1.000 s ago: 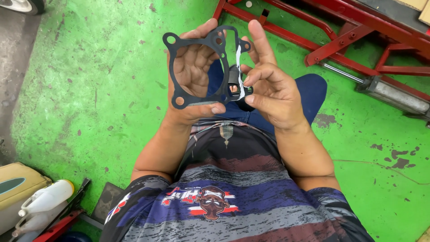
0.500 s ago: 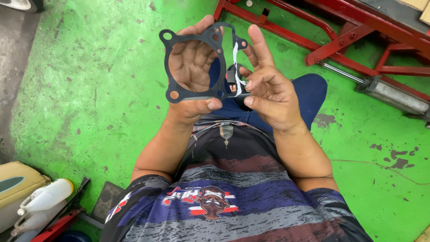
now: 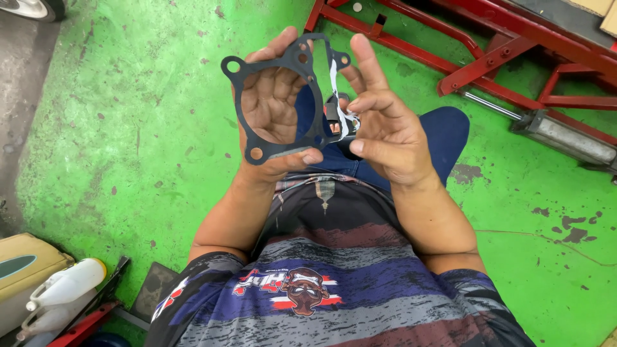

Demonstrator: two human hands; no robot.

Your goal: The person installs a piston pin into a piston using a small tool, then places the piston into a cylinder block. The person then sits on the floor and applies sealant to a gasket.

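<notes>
A thin dark grey gasket (image 3: 283, 151) with a large round opening and small bolt holes at its corners rests flat against my left hand (image 3: 276, 109). That hand's thumb pinches its lower edge, and the palm shows through the opening. My right hand (image 3: 385, 132) is at the gasket's right edge, fingers spread, fingertips touching a torn, curled white strip (image 3: 335, 96) of the gasket there. Both hands are raised in front of my chest, above my blue-trousered knee (image 3: 443, 132).
The floor (image 3: 128, 128) is painted green with worn dark spots. A red metal frame (image 3: 501, 58) with a grey cylinder (image 3: 565, 138) lies at the upper right. A white plastic bottle (image 3: 64, 289) and a cream container (image 3: 22, 270) sit at the lower left.
Both hands and the gasket have shifted slightly up and left. My right hand's fingers have opened out more along the gasket's right edge.
</notes>
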